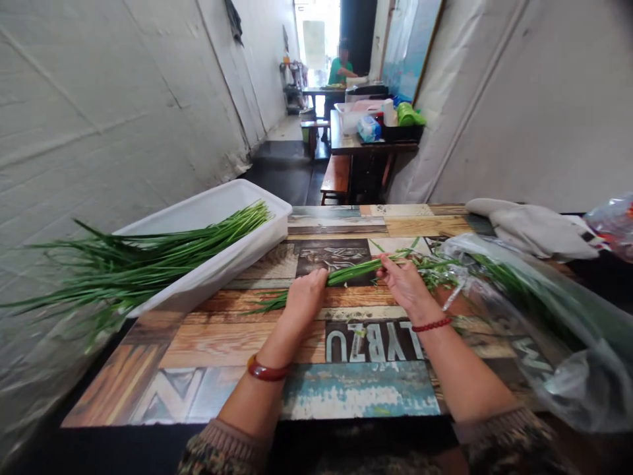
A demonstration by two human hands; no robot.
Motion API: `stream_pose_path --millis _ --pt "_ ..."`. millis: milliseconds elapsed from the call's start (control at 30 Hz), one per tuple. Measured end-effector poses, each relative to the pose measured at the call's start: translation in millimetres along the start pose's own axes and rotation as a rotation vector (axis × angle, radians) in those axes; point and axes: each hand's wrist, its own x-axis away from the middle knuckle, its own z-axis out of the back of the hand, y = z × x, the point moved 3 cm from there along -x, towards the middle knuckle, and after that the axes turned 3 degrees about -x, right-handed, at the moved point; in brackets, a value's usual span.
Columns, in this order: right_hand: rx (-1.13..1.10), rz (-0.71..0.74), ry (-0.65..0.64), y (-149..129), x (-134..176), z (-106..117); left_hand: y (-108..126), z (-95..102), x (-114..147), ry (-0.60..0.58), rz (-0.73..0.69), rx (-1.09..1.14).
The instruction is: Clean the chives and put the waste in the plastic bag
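1. One left hand [307, 293], palm down, fingers closed round a small bunch of garlic chives [352, 271]; leaf tips trail out to its left, low over the tabletop.
2. One right hand [403, 282], thumb and fingertips pinching the same bunch near its stem end, well apart from the left hand.
3. Worn items, two: amber-brown bangle [270, 371] on the left wrist; red bead bracelet [432, 325] on the right.
4. One white plastic tub [267, 241] at left, bearing a larger pile of chives [198, 254]; pale ends together toward the far right corner, leaves spilling over the near left rim.
5. One clear plastic bag [583, 389] at right, with more greens [524, 290] inside.
6. Loose scraps [440, 272], a scatter, just beside the right hand and toward the bag.
7. One patchwork-print table [356, 389], beneath all the above.
8. Handling notes, by judgement: the work looks like picking over stems. Hold the left grip snug without bruising the leaves; pull at stray bits with fingertips only, a few at a time; keep stem ends level, as in the tub; keep scraps clear of the bunch.
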Motion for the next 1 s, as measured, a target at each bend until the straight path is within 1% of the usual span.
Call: stream_pose_path --millis 67,133,200,300,400,533,667,833,900,1000 --pt "-0.013 -0.014 -0.01 1.4 -0.8 -0.5 1.8 -0.1 0.4 0.009 0.004 0.007" --pt "-0.031 -0.009 -0.01 1.8 -1.7 -0.3 6.4 2.4 0.5 0.057 -0.018 0.02" --pt "-0.037 0.006 -0.004 1.3 -2.8 0.2 12.2 6.3 0.4 0.108 -0.058 0.05" --pt "-0.029 0.009 -0.011 0.5 -5.0 0.2 18.3 10.5 -0.8 0.12 -0.135 0.117" --pt "-0.029 0.013 -0.015 -0.1 -7.7 -0.8 17.8 13.0 -3.4 0.125 -0.19 0.229" --pt "-0.014 0.047 -0.027 -2.4 -10.1 -3.6 11.2 11.6 -7.0 0.18 -0.21 0.44" --pt "0.023 0.056 -0.049 -4.6 -10.3 -6.2 5.8 4.9 -12.0 0.263 -0.136 0.559" --pt "0.093 0.06 -0.075 -5.3 -7.4 -6.1 7.4 2.6 -17.5 0.383 -0.03 0.696" --pt "0.119 0.07 -0.082 -3.6 -6.0 -5.4 8.2 3.3 -19.2 0.426 0.06 0.79" --pt "0.152 0.08 -0.091 0.8 -6.4 -4.0 11.5 7.6 -22.7 0.502 0.178 0.81"
